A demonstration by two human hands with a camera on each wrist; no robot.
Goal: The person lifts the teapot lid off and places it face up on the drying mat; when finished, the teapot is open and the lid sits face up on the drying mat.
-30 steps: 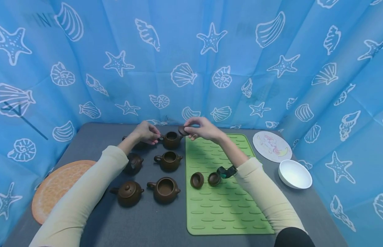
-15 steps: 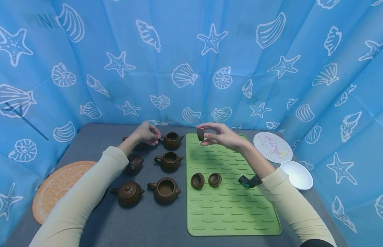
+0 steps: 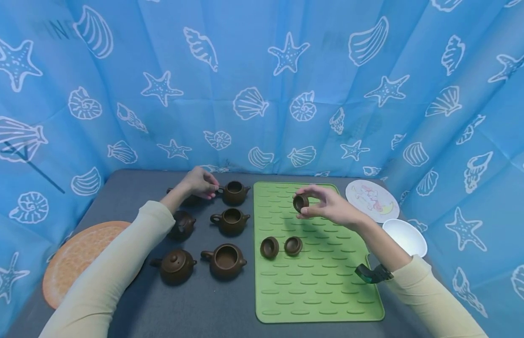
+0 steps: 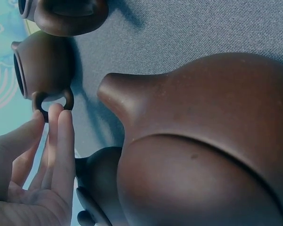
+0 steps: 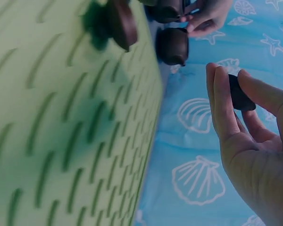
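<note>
In the head view my left hand reaches to the back of the table and pinches the handle of a small brown lidless teapot. Over the green mat, my right hand holds a small brown teapot lid on edge between thumb and fingers, its hollow side showing. Two more lids, a left one and a right one, lie hollow side up on the mat. Two other lidless teapots, a middle one and a front one, stand in line with the held teapot.
Left of that line stand a lidded teapot and another teapot, with one more partly hidden behind my left hand. An orange round mat lies under my left forearm. Beyond the green mat are a round picture mat and a white bowl.
My right hand has carried the lid away from the back teapot, rightward and nearer over the green mat, turning its hollow side into view. My left hand stays at the teapot handle.
</note>
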